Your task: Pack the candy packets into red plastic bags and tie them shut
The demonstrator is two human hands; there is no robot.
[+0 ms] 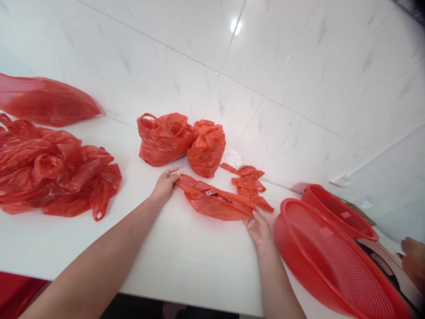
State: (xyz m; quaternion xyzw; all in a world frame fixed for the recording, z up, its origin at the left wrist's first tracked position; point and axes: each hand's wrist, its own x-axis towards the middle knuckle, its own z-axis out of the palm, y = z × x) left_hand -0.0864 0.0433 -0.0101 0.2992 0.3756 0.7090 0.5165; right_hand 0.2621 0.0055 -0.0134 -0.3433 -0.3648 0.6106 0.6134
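Observation:
A red plastic bag is stretched flat between my hands, just above the white table. My left hand pinches its left end between thumb and fingers. At the bag's right end, my right hand grips the other corner. Some small print with a white patch shows on the middle of the bag. Just behind my right hand lie crumpled, folded red bags. Beyond my left hand stand a filled red bag and a second bunched red bag, touching each other.
A heap of red plastic bags covers the table's left side, with a smooth red bag behind it. To the right stand a large red mesh basket and another red basket. Another person's hand shows at the right edge.

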